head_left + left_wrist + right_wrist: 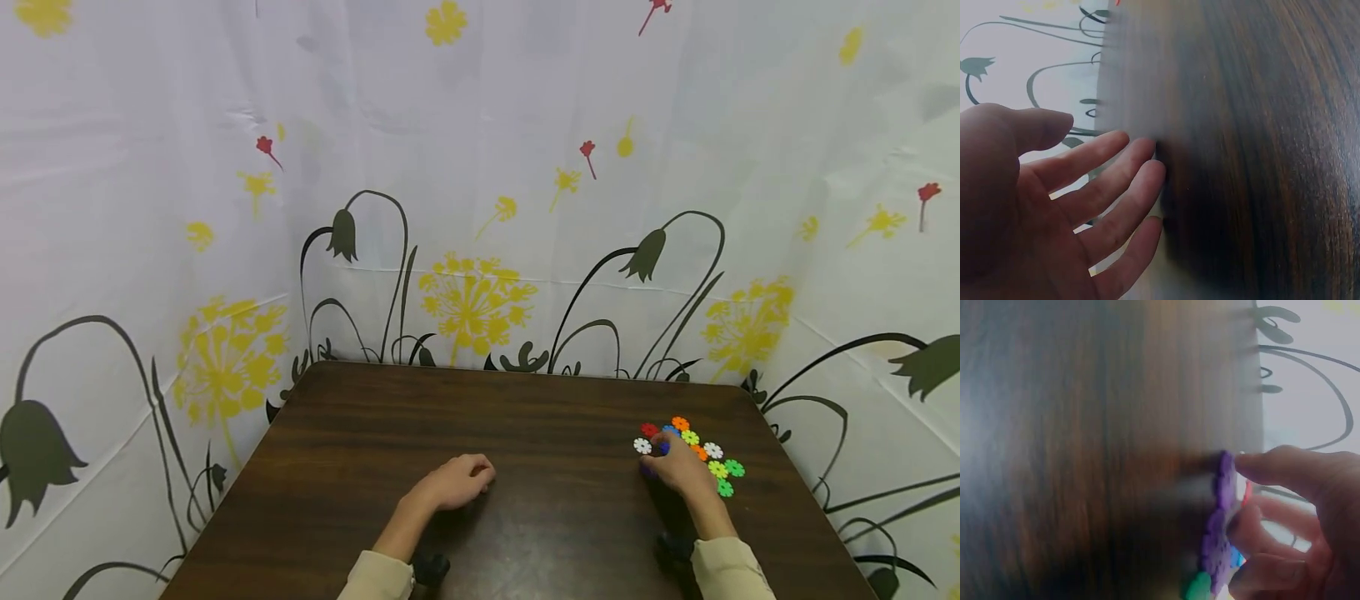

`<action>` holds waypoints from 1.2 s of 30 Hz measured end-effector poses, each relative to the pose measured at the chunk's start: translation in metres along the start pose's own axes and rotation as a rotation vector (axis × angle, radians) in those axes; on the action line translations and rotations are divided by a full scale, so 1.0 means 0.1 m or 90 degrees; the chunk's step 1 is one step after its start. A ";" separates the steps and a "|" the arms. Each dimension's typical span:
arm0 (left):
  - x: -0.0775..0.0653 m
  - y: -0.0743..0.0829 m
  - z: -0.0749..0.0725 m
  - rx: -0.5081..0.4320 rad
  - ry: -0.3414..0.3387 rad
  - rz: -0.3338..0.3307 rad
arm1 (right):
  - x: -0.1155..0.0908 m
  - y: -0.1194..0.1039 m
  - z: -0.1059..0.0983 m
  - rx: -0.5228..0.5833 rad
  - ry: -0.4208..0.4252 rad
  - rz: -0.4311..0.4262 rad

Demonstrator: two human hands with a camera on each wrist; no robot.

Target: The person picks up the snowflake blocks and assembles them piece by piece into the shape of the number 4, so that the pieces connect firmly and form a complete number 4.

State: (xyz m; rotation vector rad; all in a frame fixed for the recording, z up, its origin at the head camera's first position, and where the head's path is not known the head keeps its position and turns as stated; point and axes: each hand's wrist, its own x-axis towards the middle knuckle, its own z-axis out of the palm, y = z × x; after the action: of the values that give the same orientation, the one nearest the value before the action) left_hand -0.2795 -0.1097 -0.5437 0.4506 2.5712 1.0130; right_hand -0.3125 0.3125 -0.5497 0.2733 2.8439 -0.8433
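My right hand (684, 467) reaches over a cluster of small plastic flower-shaped discs on the table's right side. In the right wrist view, two purple discs (1215, 550) lie edge to edge beside its fingertips. The thumb tip sits right at the upper purple disc, with a gap between thumb and index finger. A green disc (1197, 586) shows below them. Around the hand are a white disc (642, 446), a red disc (648, 429) and an orange disc (680, 422). My left hand (453, 483) hangs low over the table's middle, fingers loosely bent, holding nothing.
More discs spread right of the right hand, among them a yellow disc (717, 470) and a green disc (735, 468). The dark wooden table (420, 408) ends at a white curtain (510, 125) printed with flowers, which also hangs along both sides.
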 end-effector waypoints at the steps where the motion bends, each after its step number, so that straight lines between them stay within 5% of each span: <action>1: 0.01 -0.02 0.00 -0.003 -0.004 0.003 | -0.01 0.00 0.00 -0.015 -0.006 -0.013; 10: 0.40 -0.40 0.23 0.052 -0.041 0.064 | 0.04 -0.03 0.13 -0.032 -0.034 -0.114; 12: 0.39 -0.23 0.23 0.054 -0.052 0.062 | 0.03 -0.04 0.13 0.002 -0.030 -0.128; 17: 0.35 0.47 0.18 0.094 -0.059 0.055 | -0.01 -0.01 0.06 0.010 0.006 -0.097; 24: 0.97 1.06 0.49 0.239 -0.037 0.097 | -0.01 0.02 0.05 -0.051 0.030 -0.077; 31: 1.40 1.35 0.94 0.410 0.032 0.106 | 0.08 -0.01 0.11 -0.034 -0.001 -0.032; 36: 1.58 1.41 1.09 0.418 0.074 0.112 | 0.14 0.20 0.10 -0.001 -0.010 -0.067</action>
State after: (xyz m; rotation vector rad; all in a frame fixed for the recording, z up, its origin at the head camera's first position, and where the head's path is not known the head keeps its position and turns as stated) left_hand -0.3514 0.1176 -0.5515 0.8082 2.9735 0.2109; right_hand -0.3211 0.3254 -0.5712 0.1179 2.8661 -0.8590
